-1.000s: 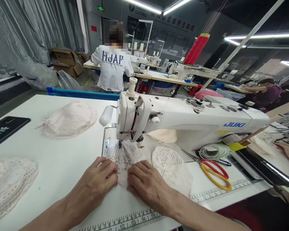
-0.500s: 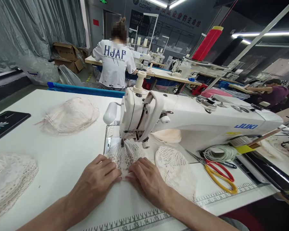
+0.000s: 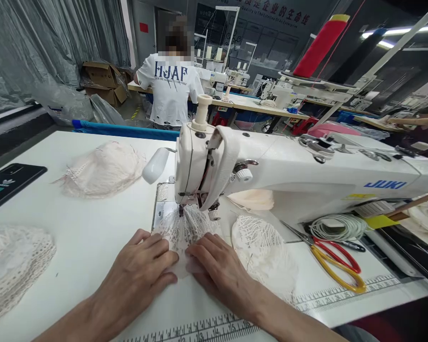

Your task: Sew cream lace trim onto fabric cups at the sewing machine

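A piece of white lace fabric lies gathered under the needle of a white sewing machine. On its left edge, my left hand has curled fingers pressing the lace, thumb a little apart. My right hand grips the opposite edge with bent fingers; its thumb is mostly hidden. Sheer cloth shows between the two hands. Close to my right hand lies another lace piece, rounded in outline. Peach cup-like pieces sit behind it under the machine arm.
Scissors with red and yellow handles lie right, by a coil of pale cord. Left are lace cups, a lace stack and a phone. A ruler strip runs along the front. A person sits beyond.
My left thumb has moved away from the fingers and the cloth edge. Both hands stay on the lace at nearly the same place. The camera view has shifted slightly.
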{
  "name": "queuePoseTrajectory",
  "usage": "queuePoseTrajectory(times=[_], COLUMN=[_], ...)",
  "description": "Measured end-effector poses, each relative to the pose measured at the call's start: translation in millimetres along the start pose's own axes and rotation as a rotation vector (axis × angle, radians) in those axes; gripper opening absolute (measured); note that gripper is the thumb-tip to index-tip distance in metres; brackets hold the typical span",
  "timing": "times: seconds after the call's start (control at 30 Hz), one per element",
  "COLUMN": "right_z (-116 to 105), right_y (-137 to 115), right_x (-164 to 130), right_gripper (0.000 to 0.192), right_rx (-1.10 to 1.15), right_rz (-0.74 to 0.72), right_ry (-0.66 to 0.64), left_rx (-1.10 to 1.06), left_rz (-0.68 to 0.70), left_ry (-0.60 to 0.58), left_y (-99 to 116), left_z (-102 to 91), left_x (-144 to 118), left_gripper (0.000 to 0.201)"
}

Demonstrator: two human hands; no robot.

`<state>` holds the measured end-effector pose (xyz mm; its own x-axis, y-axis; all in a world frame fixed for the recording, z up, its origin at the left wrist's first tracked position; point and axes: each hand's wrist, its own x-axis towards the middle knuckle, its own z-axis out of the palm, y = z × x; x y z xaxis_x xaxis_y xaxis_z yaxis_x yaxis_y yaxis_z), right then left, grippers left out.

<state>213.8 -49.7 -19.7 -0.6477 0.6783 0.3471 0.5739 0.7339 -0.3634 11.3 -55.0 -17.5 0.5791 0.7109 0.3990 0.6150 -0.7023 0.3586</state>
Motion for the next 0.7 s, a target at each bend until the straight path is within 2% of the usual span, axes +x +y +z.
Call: queuePoseTrajectory(times=[0.2,0.33,0.53,0.7], right_z=[-1.4,2.7,2.9,-0.4], right_y=[-2.3,-2.2,-0.7,-1.0], right_x=[-1.1,0.6,-0.5,-2.9], right_gripper=[0.011,0.016,0.015,0.020], right_rx=[0.015,-0.009,0.010,-0.040], right_rz=[0.013,0.021,0.029,-0.038], right_ry=[-0.032,0.012,0.004,0.003], left_rx=[0.106,0.158,0.175,0.183], left_rz=[0.006,-0.001,0.026,0.091], left_ry=[0.050,0.104,0.052,0.095], left_y=[-0.9,0.0,2.3,1.7], left_z=[3.3,5.0,4.0,3.6], left_x=[2.9,3.0,0.2,-3.2], left_gripper=[0.028,0.027,0.028,0.025])
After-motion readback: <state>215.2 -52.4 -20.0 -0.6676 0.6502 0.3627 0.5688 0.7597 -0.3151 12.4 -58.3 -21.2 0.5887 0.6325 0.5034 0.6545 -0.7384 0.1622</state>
